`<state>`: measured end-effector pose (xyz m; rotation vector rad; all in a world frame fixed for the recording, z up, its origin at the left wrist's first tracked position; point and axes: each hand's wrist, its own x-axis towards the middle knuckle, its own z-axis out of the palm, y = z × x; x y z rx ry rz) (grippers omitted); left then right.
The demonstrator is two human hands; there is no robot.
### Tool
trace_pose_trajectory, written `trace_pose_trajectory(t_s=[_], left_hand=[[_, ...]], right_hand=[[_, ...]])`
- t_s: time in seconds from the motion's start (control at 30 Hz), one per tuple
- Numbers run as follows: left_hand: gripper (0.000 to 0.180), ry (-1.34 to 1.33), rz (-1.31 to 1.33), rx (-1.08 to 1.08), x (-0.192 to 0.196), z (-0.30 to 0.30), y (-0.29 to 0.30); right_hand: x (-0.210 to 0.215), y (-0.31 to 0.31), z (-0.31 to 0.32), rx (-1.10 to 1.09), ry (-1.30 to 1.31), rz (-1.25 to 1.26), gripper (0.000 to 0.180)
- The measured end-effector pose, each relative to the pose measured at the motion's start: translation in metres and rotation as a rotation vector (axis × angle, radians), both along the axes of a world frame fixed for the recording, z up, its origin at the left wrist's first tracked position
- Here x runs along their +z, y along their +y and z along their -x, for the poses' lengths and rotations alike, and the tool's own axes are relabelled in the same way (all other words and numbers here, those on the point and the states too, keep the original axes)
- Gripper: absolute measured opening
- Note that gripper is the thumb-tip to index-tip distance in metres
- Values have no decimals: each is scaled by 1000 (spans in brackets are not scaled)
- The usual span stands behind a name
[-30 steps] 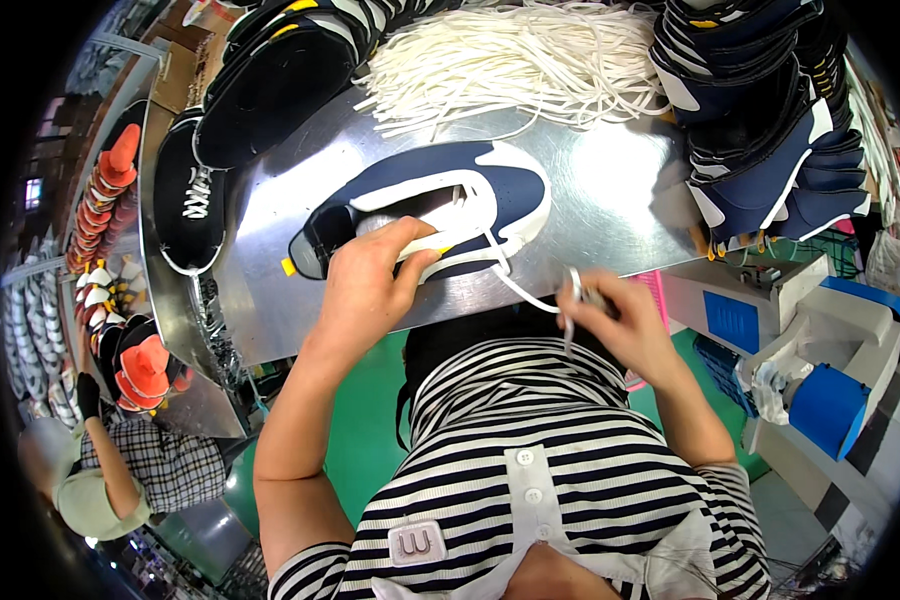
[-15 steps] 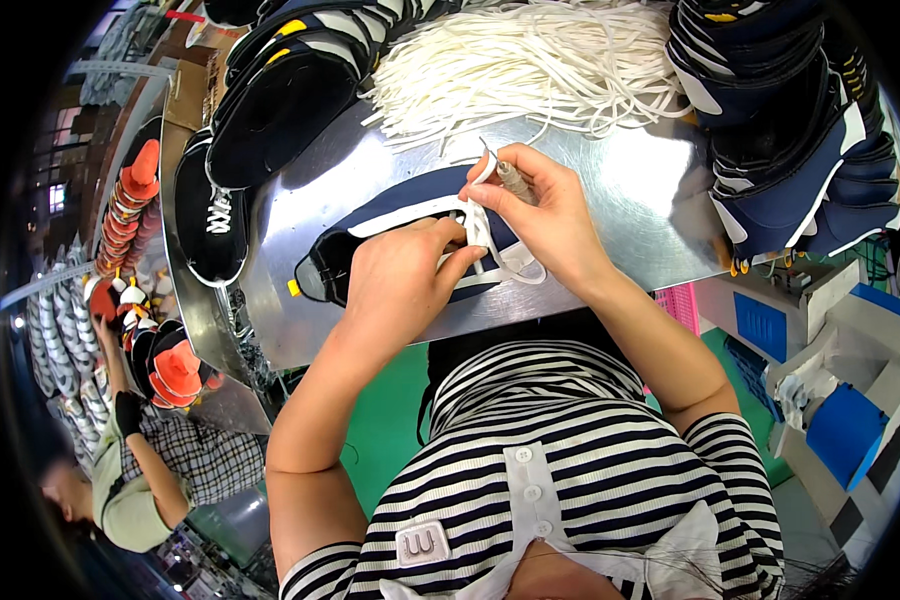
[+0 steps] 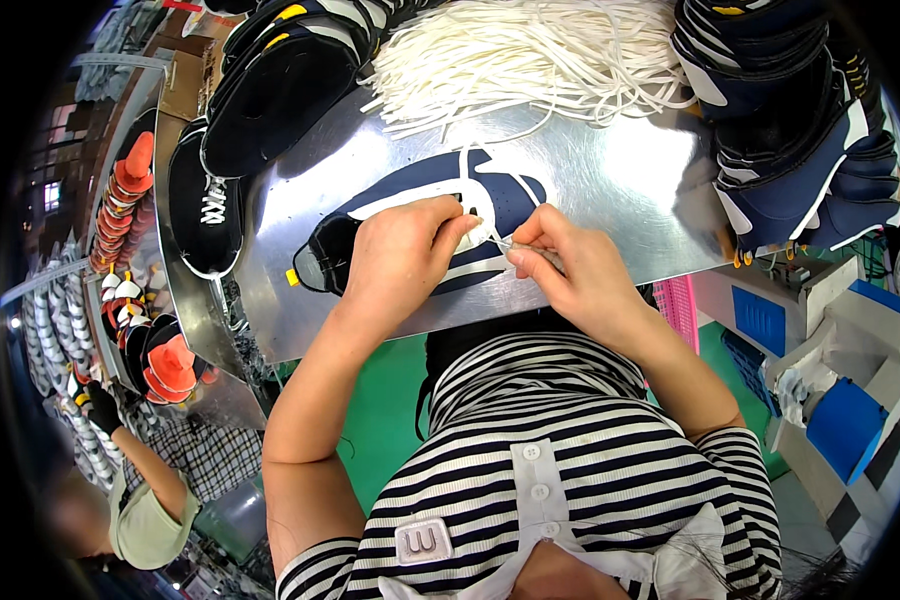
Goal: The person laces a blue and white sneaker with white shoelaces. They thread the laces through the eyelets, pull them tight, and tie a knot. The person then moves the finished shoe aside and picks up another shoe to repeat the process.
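Observation:
A navy shoe upper with white trim lies on its side on the metal table, its black heel opening to the left. My left hand is closed over the upper, thumb and forefinger pinching the white eyelet edge. In my right hand is a hooked awl. Its thin metal tip reaches to the white eyelet area beside my left fingertips, and my fingers cover most of the handle. A white shoelace runs through the eyelet area and trails away across the toe side.
A pile of white laces lies at the table's far side. Stacked navy uppers stand at the right, black uppers at the far left. A laced black upper lies on the left edge. A co-worker's gloved hand shows farther left.
My right hand has come nearer to me and lowered the awl's tip to the eyelets. The lace it pulled up now lies across the far side. My left hand stays on the upper.

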<state>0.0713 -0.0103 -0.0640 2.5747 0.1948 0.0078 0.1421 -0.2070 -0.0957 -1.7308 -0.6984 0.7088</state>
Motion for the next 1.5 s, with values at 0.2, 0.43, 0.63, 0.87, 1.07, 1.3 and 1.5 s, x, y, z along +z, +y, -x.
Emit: trace_pose_trajectory(t_s=[0.2,0.43,0.63,0.87,1.07,1.3,1.5], left_hand=[[20,85,15,14,6,-2,-1],[17,166,274,-9,5,5,-2],[21,-71,26,-118,0,22,-7],[26,-365,-301,-284,9,53,-25],[39,166,347,-74,16,55,29],[37,832,999,321,9,16,20],[18,434,701,260,-25,19,18]], right_hand=[[-2,6,-4,41,-115,117,17],[-8,30,6,82,-377,363,17],[-9,30,13,44,-312,256,21],[6,-17,-54,-229,248,-182,28],[-9,2,-32,-266,326,-253,39],[-30,22,-17,-287,93,-234,53],[-26,23,-19,-318,67,-84,54]])
